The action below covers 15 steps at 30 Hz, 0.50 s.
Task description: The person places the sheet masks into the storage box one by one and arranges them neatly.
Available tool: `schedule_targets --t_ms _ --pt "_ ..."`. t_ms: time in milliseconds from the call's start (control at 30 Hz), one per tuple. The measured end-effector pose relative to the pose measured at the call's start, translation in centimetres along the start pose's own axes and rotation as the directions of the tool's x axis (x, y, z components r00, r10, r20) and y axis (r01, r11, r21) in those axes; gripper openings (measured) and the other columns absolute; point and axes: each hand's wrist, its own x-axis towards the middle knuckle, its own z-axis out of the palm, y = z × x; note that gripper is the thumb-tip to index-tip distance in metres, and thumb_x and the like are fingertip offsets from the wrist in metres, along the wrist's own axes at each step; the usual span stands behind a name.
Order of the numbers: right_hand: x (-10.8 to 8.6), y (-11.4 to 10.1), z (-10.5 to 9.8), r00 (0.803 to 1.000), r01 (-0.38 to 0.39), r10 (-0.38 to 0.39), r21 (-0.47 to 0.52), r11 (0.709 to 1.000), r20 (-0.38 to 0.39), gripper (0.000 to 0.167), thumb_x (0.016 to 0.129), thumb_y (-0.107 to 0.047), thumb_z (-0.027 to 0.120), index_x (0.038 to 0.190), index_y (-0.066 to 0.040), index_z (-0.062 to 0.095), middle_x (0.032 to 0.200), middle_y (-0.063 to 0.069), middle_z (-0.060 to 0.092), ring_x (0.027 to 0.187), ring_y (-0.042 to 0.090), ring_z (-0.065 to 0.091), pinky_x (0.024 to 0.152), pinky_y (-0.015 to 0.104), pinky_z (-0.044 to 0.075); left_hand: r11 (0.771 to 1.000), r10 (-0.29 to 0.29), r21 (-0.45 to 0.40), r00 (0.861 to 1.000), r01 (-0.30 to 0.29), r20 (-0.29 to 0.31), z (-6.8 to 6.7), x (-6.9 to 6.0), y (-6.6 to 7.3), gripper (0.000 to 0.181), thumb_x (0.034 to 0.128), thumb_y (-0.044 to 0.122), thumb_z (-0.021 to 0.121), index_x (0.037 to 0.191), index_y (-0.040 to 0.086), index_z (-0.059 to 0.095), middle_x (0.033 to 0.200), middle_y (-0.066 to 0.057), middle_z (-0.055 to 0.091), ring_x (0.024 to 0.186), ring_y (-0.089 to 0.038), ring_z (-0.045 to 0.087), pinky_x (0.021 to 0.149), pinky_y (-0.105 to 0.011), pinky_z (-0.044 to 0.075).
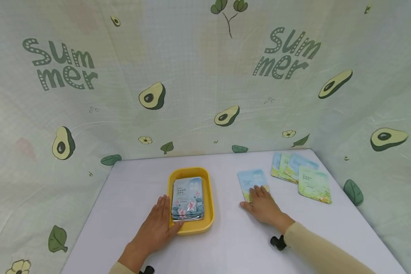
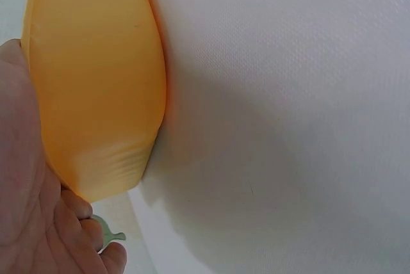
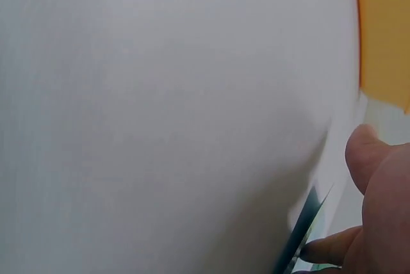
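Observation:
A yellow tray point(image 1: 209, 205) stands left of the table's middle, holding a stack of flat blue packets point(image 1: 187, 196) printed with pink flowers, like sheet mask sachets. My left hand point(image 1: 156, 227) lies along its left side with straight fingers, the thumb at the near rim. In the left wrist view the hand point(image 2: 32, 203) touches the tray's outer wall point(image 2: 96, 82). Right of the tray lies a light blue packet point(image 1: 250, 176). My right hand point(image 1: 263, 207) rests its fingers on that packet's near part, thumb spread to the side. In the right wrist view the packet's edge point(image 3: 300, 232) shows beneath a finger.
At the back right, several blue and green packets point(image 1: 287, 166) overlap in a fan. A green packet point(image 1: 314, 184) lies in front of them. The white table point(image 1: 226, 247) meets a printed cloth backdrop point(image 1: 191, 129) at the back and sides.

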Motion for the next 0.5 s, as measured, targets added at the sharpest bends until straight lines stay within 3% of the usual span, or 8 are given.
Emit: schedule_targets --t_ms 167,267,367,500 --pt "0.0 -1.5 0.1 0.999 0.005 -0.007 0.054 0.999 0.037 0.083 0.107 -0.050 0.056 0.154 0.016 0.038 0.164 0.040 0.029 0.155 0.059 0.018 0.126 0.069 0.020 1.000 -0.004 -0.004 1.000 0.004 0.004 0.2 0.1 0.0 0.103 0.1036 0.070 0.046 0.168 -0.003 0.010 0.176 -0.023 0.011 0.164 -0.038 0.010 0.131 -0.057 0.022" --pt "0.3 -1.6 -0.8 0.999 0.006 -0.009 0.071 0.997 0.041 0.080 0.108 -0.046 0.058 0.155 0.014 0.038 0.164 0.037 0.031 0.154 0.057 0.025 0.124 0.068 0.026 1.000 -0.002 -0.008 1.000 0.002 0.006 0.2 0.1 0.0 0.103 0.1037 0.069 0.046 0.168 -0.002 0.009 0.176 -0.022 0.010 0.164 -0.038 0.010 0.131 -0.057 0.022" --pt "1.2 -0.7 -2.4 1.000 0.026 -0.025 0.050 0.998 -0.018 0.074 0.107 -0.038 0.063 0.156 0.012 0.039 0.162 0.035 0.038 0.150 0.055 0.035 0.121 0.067 0.033 1.000 0.000 -0.009 1.000 0.000 0.004 0.2 0.1 0.0 0.103 0.1039 0.068 0.048 0.168 -0.003 0.010 0.176 -0.023 0.011 0.164 -0.038 0.010 0.131 -0.057 0.022" --pt "3.2 1.5 -4.3 0.988 0.066 -0.073 -0.059 0.996 -0.133 0.073 0.103 -0.037 0.071 0.155 0.006 0.043 0.153 0.031 0.049 0.140 0.051 0.046 0.117 0.064 0.041 1.000 -0.003 -0.004 1.000 0.003 0.007 0.2 0.2 -0.1 0.102 0.1043 0.068 0.048 0.167 -0.004 0.010 0.176 -0.023 0.010 0.164 -0.038 0.010 0.131 -0.057 0.022"
